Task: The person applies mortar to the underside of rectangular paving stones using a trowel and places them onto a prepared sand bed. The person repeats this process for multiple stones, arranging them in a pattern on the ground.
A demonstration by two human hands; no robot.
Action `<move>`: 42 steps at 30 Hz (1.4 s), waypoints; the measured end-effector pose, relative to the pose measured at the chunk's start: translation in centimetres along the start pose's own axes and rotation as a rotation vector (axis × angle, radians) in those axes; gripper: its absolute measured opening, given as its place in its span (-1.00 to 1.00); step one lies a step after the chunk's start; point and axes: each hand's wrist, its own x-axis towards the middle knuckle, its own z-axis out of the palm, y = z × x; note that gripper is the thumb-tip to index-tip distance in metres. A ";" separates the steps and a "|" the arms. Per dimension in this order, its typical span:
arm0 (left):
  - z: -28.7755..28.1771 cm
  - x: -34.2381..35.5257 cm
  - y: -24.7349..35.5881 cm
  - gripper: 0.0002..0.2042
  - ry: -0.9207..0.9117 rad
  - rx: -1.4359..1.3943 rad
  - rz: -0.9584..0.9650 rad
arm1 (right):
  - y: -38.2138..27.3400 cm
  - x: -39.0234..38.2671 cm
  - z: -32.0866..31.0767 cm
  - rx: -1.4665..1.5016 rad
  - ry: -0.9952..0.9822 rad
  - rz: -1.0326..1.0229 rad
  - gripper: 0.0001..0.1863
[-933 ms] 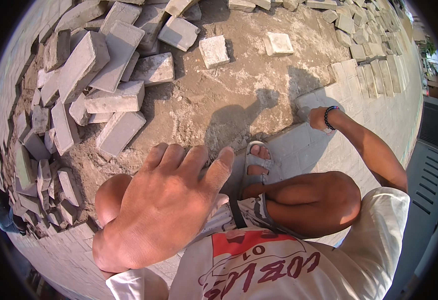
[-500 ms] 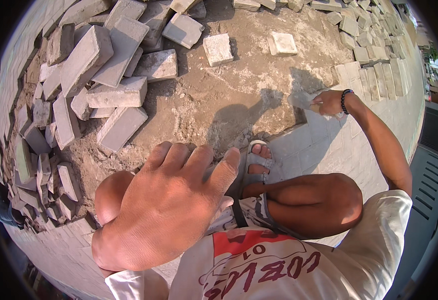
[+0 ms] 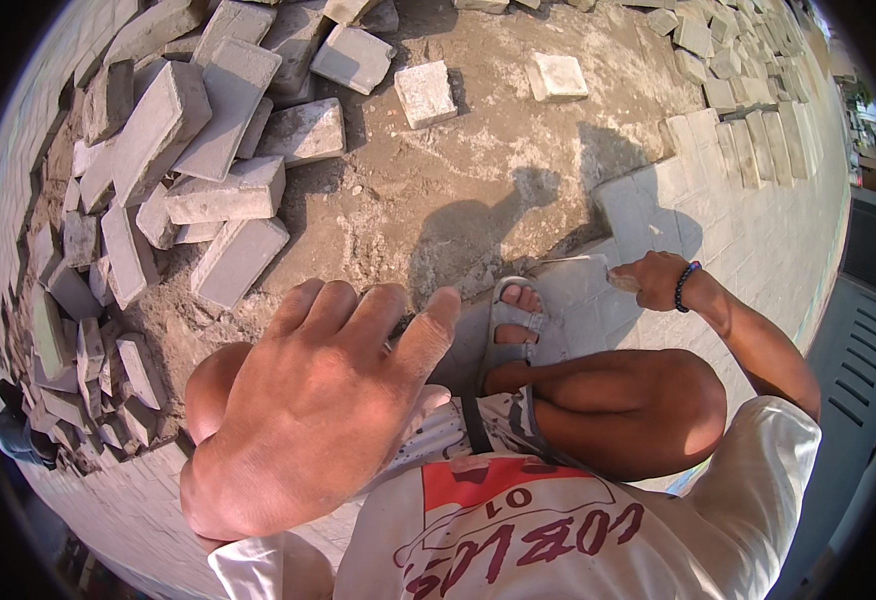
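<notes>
My right hand [image 3: 656,280], with a beaded bracelet at the wrist, is closed round the handle of a trowel [image 3: 580,276]. The trowel's flat grey blade lies low over the laid pavers [image 3: 603,312], close to their edge with the bare soil [image 3: 528,215]. Large in the foreground, my left hand [image 3: 323,400] hangs palm down above my left knee. Its fingers are loosely stretched and no object shows in them, though the palm is hidden. My sandalled foot [image 3: 513,325] stands just left of the trowel.
A loose heap of grey paving bricks [image 3: 228,190] covers the left side. Two single bricks [image 3: 425,94] [image 3: 557,77] lie on the soil ahead. At the far right, bricks stand in a row [image 3: 755,148] near another pile [image 3: 733,50]. A person's leg [image 3: 20,440] shows at the left rim.
My right hand has drawn the trowel nearer to me, from the pavers' far corner to beside my foot. The left hand has shifted only slightly left and stays outstretched.
</notes>
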 end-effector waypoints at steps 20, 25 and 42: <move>0.5 -0.5 -0.5 -0.37 0.078 -0.032 0.028 | 4.6 -2.6 7.9 0.826 0.327 0.054 -0.56; 0.0 0.1 -1.7 -0.47 0.004 -0.036 -0.047 | 4.9 -1.6 16.9 0.504 0.385 0.119 -0.57; 0.4 -2.0 -1.1 -0.41 0.060 -0.071 -0.243 | 4.0 14.0 8.6 0.155 0.418 -0.567 -0.53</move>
